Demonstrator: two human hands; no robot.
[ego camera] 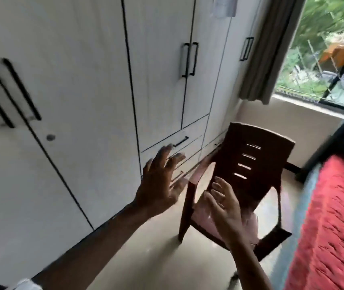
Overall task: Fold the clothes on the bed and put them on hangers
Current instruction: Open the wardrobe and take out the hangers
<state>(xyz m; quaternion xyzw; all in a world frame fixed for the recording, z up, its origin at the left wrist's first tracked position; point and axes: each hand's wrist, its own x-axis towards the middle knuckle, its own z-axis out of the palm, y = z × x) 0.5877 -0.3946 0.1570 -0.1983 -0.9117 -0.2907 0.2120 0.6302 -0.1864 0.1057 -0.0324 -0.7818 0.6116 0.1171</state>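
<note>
- The left hand (pixel 160 185) was raised at mid-frame, back toward the camera. Its fingers were spread and straight, released and grasping nothing. Motion blurred them.
- The right hand (pixel 223 208) was just beside it to the right, palm turned toward the camera. Its fingers were loosely bent and apart, also released, with nothing in them.
- Both bare forearms reached up from the bottom edge of the view.
- Behind the hands stood a dark brown plastic chair (pixel 256 155) with armrests and four slots in its back.
- A pink cloth (pixel 250 225) lay on the chair's seat, partly hidden behind the right hand. It showed at the seat's right side and again under the left armrest. What kind of garment it was could not be told.
- The chair stood on a pale, glossy floor (pixel 146 254), between a wardrobe and a bed.
- The wardrobe (pixel 83 80) filled the left and centre. It was white with thin black seams, long black handles (pixel 190 59) and drawers (pixel 173 137) low down near the chair.
- The bed (pixel 330 216) ran along the right edge, covered in a red textured spread.
- A grey curtain (pixel 269 49) hung at the top right beside a window (pixel 330 49), with green foliage outside.
</note>
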